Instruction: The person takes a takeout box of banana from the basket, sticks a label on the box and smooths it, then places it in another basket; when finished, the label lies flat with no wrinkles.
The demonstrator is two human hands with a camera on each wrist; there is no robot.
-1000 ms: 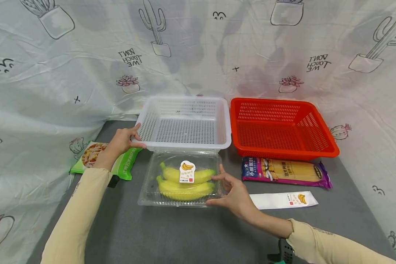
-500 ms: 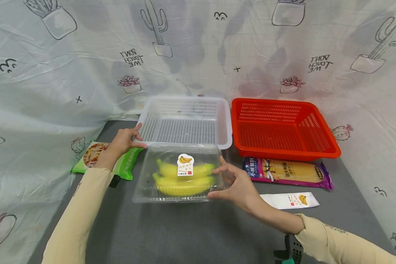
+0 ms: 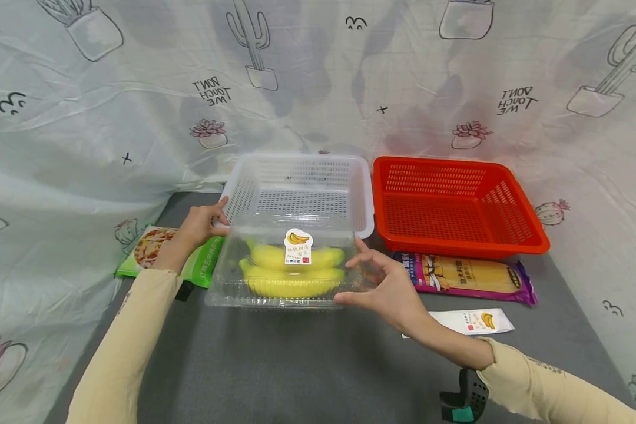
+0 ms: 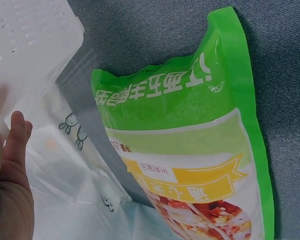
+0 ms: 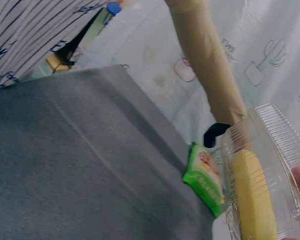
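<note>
A clear plastic clamshell box [image 3: 275, 302] with a banana sticker [image 3: 298, 247] on its lid holds yellow bananas [image 3: 291, 284]. My right hand [image 3: 389, 292] grips its right side, thumb at the front edge and fingers farther back. The box is lifted off the table, and its far edge overlaps the front rim of the white basket [image 3: 303, 201]. My left hand [image 3: 197, 228] holds that basket's left front corner, pinching the rim. In the right wrist view, the box [image 5: 267, 125] stands at the right edge with a banana [image 5: 252, 192] visible through the plastic.
A red basket [image 3: 429, 217] stands right of the white one. Before it lie a purple noodle packet [image 3: 463, 275] and a white paper strip [image 3: 469, 322] with a banana print. Under my left forearm lies a green food bag [image 3: 204, 259], close up in the left wrist view. A patterned curtain [image 3: 307, 70] hangs behind.
My right hand has raised the box of bananas from the table and moved it forward and slightly left, over the white basket's front rim. My left hand stays on the basket corner.
</note>
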